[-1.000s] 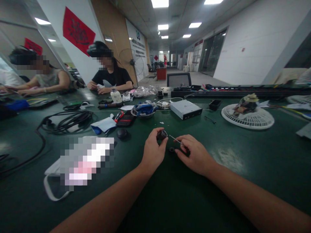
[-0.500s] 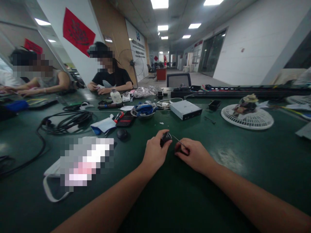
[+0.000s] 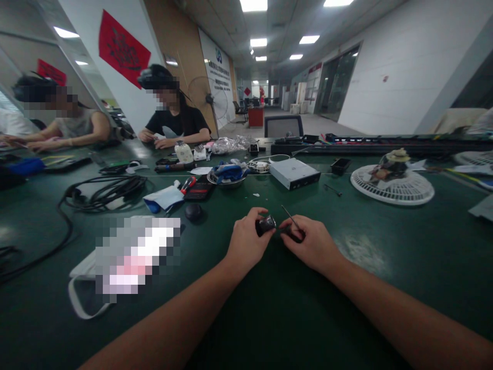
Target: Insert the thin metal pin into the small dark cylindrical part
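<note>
While my left hand [image 3: 246,240] pinches the cylinder [image 3: 266,224], its rim faces right, uncovered.
Beside it, my right hand [image 3: 313,240] grips a rod [image 3: 289,216], tipped up perhaps to free fingertips whose hold I cannot tell.

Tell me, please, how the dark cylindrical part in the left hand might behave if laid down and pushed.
The dark cylindrical part would probably roll on its side, given its round wall. It seems stiff: no dent shows where the left hand grips it.
</note>
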Motion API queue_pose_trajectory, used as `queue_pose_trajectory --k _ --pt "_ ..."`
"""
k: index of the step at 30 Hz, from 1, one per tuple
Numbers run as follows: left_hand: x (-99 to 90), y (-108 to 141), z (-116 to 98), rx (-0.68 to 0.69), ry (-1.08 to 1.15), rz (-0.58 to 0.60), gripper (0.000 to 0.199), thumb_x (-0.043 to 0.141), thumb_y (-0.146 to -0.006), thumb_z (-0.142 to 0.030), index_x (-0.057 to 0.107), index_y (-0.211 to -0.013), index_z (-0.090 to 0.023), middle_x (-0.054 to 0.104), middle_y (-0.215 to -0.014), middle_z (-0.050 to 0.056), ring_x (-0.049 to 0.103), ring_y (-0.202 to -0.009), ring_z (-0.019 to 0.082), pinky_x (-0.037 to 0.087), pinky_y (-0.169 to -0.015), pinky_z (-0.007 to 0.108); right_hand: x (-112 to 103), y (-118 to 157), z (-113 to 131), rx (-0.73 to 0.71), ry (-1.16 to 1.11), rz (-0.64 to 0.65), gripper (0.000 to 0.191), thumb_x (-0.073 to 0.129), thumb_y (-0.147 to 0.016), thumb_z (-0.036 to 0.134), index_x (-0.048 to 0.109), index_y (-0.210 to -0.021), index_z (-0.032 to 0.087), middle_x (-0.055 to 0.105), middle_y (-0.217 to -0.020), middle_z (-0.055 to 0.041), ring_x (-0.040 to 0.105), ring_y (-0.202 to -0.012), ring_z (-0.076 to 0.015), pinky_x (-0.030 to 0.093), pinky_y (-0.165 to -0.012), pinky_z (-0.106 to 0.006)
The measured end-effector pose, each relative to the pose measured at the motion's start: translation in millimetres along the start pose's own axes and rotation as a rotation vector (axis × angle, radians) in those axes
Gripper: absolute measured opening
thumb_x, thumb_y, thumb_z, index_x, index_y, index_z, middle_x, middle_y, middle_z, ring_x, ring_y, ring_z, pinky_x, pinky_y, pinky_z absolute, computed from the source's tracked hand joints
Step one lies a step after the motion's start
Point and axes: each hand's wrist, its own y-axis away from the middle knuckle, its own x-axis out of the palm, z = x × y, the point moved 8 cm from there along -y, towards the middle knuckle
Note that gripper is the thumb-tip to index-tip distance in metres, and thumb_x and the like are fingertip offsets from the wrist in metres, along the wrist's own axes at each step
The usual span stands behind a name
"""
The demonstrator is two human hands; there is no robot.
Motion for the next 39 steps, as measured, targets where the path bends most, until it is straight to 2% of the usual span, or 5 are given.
queue_pose_trajectory --k 6,13,17,22,39 --pt "3.1 0.9 -7.8 0.048 -0.026 0.065 0.029 0.073 -0.077 -0.019 0.064 -0.104 -0.025 0.073 -0.103 0.002 0.068 -0.095 0.023 0.053 -0.084 0.037 -2.4 -0.8 -1.4 -0.002 -0.052 -0.032 0.039 0.062 -0.079 0.009 0.029 -0.063 0.024 0.067 -0.086 -0.002 0.068 -0.092 -0.0188 0.05 -0.076 -0.031" --pt "4.5 0.9 -9.3 0.07 -0.042 0.093 0.028 0.072 -0.077 -0.018 0.065 -0.104 -0.025 0.072 -0.101 0.002 0.067 -0.095 0.023 0.052 -0.085 0.038 -4.2 -0.3 -5.8 0.061 -0.06 -0.049 0.042 0.068 -0.079 0.016 0.03 -0.063 0.024 0.069 -0.084 -0.0026 0.069 -0.09 -0.0206 0.049 -0.071 -0.032" --pt "4.2 0.7 -11.8 0.076 -0.044 0.102 0.027 0.071 -0.078 -0.02 0.065 -0.104 -0.026 0.072 -0.102 0.001 0.067 -0.096 0.023 0.051 -0.085 0.038 -5.3 0.1 -7.5 0.094 -0.02 -0.054 0.04 0.06 -0.086 0.017 0.029 -0.063 0.025 0.073 -0.088 -0.005 0.071 -0.091 -0.0217 0.047 -0.067 -0.032" --pt "3.5 1.6 -12.5 0.059 -0.032 0.105 0.027 0.073 -0.078 -0.023 0.066 -0.103 -0.027 0.073 -0.101 0.0 0.067 -0.096 0.023 0.05 -0.086 0.039 -8.1 -0.4 -5.9 0.064 -0.071 -0.09 0.037 0.056 -0.087 0.013 0.029 -0.064 0.024 0.072 -0.095 -0.0068 0.069 -0.103 -0.0223 0.05 -0.078 -0.033" --pt "5.3 5.8 -29.2 0.208 -0.044 0.156 0.025 0.074 -0.079 -0.019 0.066 -0.102 -0.027 0.071 -0.098 -0.002 0.062 -0.096 0.022 0.044 -0.092 0.042 -10.4 -1.2 -9.8 0.078 -0.129 -0.105 0.044 0.068 -0.079 0.014 0.028 -0.063 0.024 0.063 -0.086 -0.0021 0.062 -0.084 -0.018 0.046 -0.074 -0.032"
